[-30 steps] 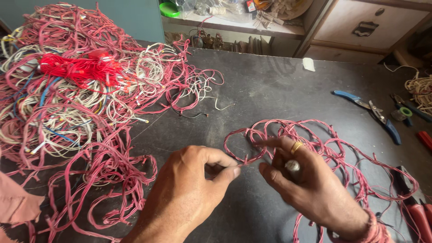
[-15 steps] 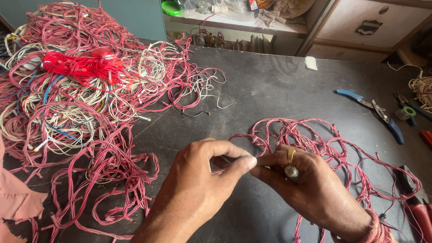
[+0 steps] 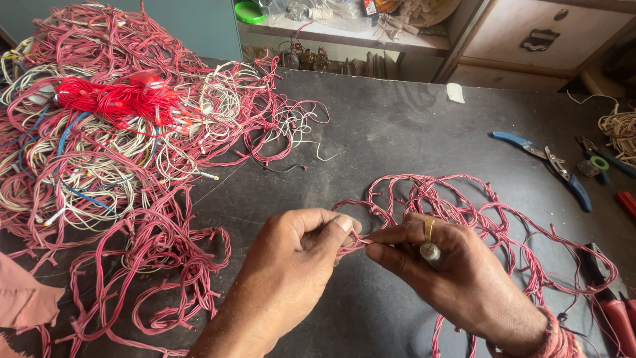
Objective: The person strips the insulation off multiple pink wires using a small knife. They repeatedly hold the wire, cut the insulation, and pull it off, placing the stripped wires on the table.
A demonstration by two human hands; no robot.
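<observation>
My left hand [image 3: 291, 265] and my right hand [image 3: 450, 275] meet low in the middle of the view, both pinching the same strand of twisted pink wire [image 3: 354, 244] between thumb and forefinger. The strand runs back into a loose coil of pink wire [image 3: 477, 212] lying on the dark table [image 3: 397, 126] behind my right hand. My right hand wears a gold ring and a silver-coloured one, and a red thread band is around the wrist.
A big tangled heap of pink, white, blue and red wires [image 3: 112, 132] covers the left side. Blue-handled pliers [image 3: 553, 166] lie at the right, with red-handled tools [image 3: 613, 311] at the right edge. A cluttered shelf [image 3: 344, 26] runs behind the table.
My two hands, apart a second ago, have come together on the pink strand. My left thumb has curled over the wire and my right fingers have closed on it.
</observation>
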